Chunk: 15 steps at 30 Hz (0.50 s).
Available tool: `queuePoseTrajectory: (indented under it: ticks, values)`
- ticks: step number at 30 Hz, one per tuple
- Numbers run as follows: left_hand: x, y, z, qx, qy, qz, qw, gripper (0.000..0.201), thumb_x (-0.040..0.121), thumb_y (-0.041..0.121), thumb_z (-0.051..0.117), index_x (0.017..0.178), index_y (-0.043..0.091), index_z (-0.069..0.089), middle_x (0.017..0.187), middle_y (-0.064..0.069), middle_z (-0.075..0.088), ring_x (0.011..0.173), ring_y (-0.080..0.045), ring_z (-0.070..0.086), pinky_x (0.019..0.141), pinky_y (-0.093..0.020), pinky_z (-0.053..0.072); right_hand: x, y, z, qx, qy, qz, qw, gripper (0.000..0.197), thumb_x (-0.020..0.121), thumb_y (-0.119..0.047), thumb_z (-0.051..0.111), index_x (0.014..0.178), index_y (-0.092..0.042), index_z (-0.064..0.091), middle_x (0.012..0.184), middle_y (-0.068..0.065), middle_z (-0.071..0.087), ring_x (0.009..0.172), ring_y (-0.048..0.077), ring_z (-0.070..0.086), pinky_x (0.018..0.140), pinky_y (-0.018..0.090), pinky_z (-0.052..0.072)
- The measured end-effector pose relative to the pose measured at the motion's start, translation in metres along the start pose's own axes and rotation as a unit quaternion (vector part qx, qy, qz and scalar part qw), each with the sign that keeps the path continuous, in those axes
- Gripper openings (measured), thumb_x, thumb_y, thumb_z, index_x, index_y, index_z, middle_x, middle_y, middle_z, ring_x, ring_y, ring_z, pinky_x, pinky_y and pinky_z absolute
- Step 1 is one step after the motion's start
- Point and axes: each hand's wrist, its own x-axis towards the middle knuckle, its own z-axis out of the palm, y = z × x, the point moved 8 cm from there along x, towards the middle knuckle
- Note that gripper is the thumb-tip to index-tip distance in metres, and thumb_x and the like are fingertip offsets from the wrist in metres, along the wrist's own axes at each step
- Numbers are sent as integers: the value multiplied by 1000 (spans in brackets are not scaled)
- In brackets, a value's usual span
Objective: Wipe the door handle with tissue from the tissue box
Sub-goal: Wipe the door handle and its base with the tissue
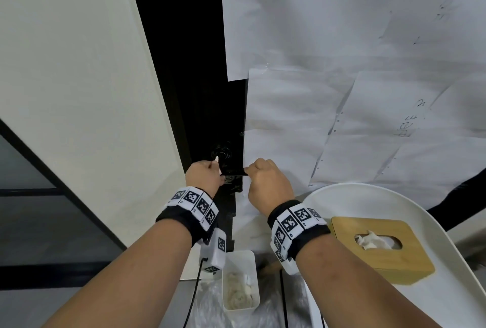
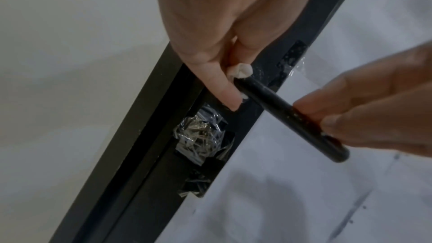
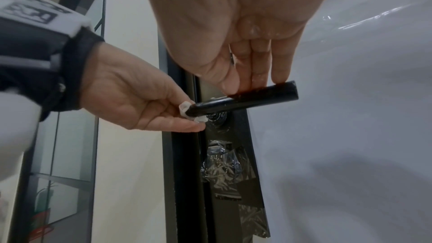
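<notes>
A black lever door handle (image 1: 234, 173) sticks out from the dark door edge. My left hand (image 1: 210, 169) pinches a small wad of white tissue (image 2: 240, 70) against the handle's (image 2: 278, 104) pivot end; in the right wrist view the tissue (image 3: 185, 107) wraps that end. My right hand (image 1: 252, 169) grips the free end of the handle (image 3: 247, 99), thumb in front and fingers (image 3: 279, 73) behind. The tissue box (image 1: 381, 248) has a wooden lid with a tissue (image 1: 370, 239) poking out. It sits at the lower right, apart from both hands.
The box rests on a white round tray table (image 1: 452, 275). A white bin (image 1: 240, 280) with crumpled tissues stands below the handle. Paper sheets (image 1: 342, 90) cover the door. Crinkled clear tape (image 3: 222, 165) covers the lock plate. A white wall (image 1: 79, 77) lies to the left.
</notes>
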Motion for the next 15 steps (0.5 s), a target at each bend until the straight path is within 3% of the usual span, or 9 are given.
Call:
queuePoseTrajectory:
  ticks: [3, 6, 9, 11, 12, 13, 15]
  values:
    - [-12, -16, 7, -173, -17, -89, 981, 25, 97, 15, 50, 77, 1, 58, 81, -26, 68, 74, -36, 70, 78, -49, 58, 0, 1, 1, 0, -1, 0, 1000, 43, 75, 4, 47, 113, -7, 62, 109, 6, 58, 102, 24, 49, 76, 31, 48]
    - [-20, -20, 13, -296, -12, -150, 943, 19, 97, 11, 50, 89, -5, 57, 91, -27, 65, 76, -35, 69, 75, -43, 59, 1, 1, 2, 3, 1, 1, 1000, 41, 74, 4, 47, 111, -7, 63, 108, 6, 59, 101, 24, 49, 77, 32, 50]
    - [-2, -12, 12, -192, -45, -127, 972, 38, 95, 34, 55, 110, -1, 57, 102, -18, 65, 92, -28, 65, 84, -32, 51, 1, 1, 3, 5, 1, 2, 1000, 42, 74, 4, 47, 111, -8, 63, 107, 6, 59, 101, 24, 49, 75, 31, 49]
    - [-5, 0, 2, 10, -17, -73, 997, 54, 90, 49, 56, 122, 5, 56, 109, -10, 64, 102, -23, 61, 88, -28, 46, 2, 2, 3, 2, -1, 2, 1000, 43, 74, 3, 47, 112, -9, 63, 107, 5, 58, 101, 24, 49, 76, 32, 50]
    - [-4, 5, 1, 54, -10, -62, 997, 55, 90, 49, 56, 124, 7, 55, 113, -9, 64, 106, -22, 60, 91, -28, 45, 2, 3, 3, 2, -2, 2, 1000, 43, 74, 3, 47, 112, -9, 63, 108, 5, 58, 102, 24, 49, 76, 33, 50]
    - [-1, 8, 3, 45, -15, -36, 998, 53, 91, 47, 56, 125, 6, 54, 117, -9, 63, 110, -23, 59, 93, -29, 44, 2, 4, 4, 2, -2, 3, 1000, 43, 74, 3, 47, 113, -9, 62, 108, 5, 58, 102, 24, 49, 76, 34, 50]
    - [4, 6, 8, -112, -43, -76, 990, 40, 95, 31, 56, 121, 1, 56, 119, -14, 63, 107, -25, 61, 90, -30, 49, 1, 4, 4, 9, -1, 3, 1000, 43, 74, 4, 47, 112, -9, 63, 108, 6, 58, 102, 25, 49, 77, 35, 51]
